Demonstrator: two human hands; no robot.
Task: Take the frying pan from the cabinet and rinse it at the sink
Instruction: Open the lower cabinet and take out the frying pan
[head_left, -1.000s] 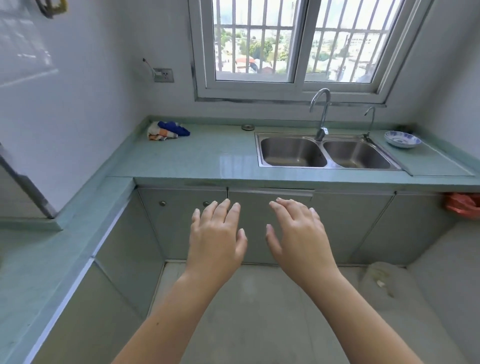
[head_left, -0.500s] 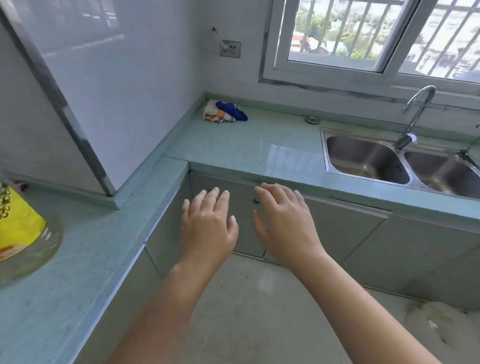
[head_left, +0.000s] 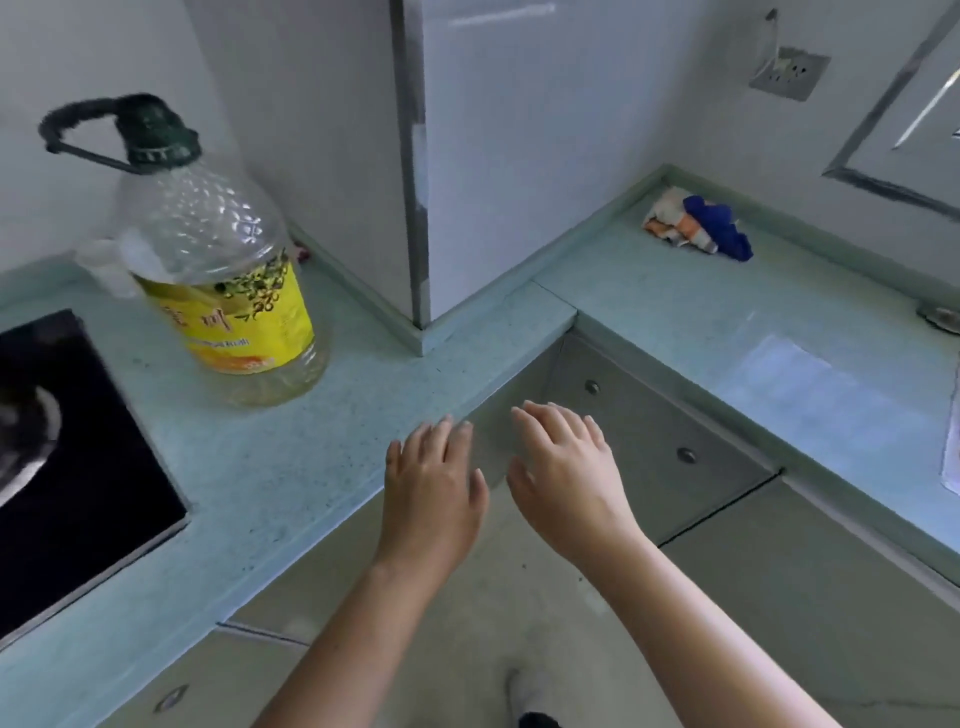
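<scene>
The pale green speckled stone counter (head_left: 291, 467) fills my view as an L, with its inside corner at twelve o'clock from the hands. Beneath it run the grey flat-fronted cabinet doors (head_left: 639, 431). The frying pan is nowhere in sight, so I judge it sits behind one of them, and I can't tell which. Opening the wrong door is the first risk. The corner is also tight, so a door swung wide could knock the adjoining run.

At nine o'clock lies the black glass hob (head_left: 67, 467). At eleven, the big clear plastic oil bottle with a yellow label and dark green cap (head_left: 218, 270) stands on the counter. A long pan handle lifted carelessly could clip it and tip it over.

The left hand (head_left: 431, 493) and right hand (head_left: 566, 478) are both empty, fingers spread and relaxed, side by side at the corner. The crumpled blue, orange and white cloth (head_left: 696, 228) at two o'clock lies well apart from them. The small round metal knobs (head_left: 686, 454) give little to pinch, so fingers may slip off. The sink is out of frame.
</scene>
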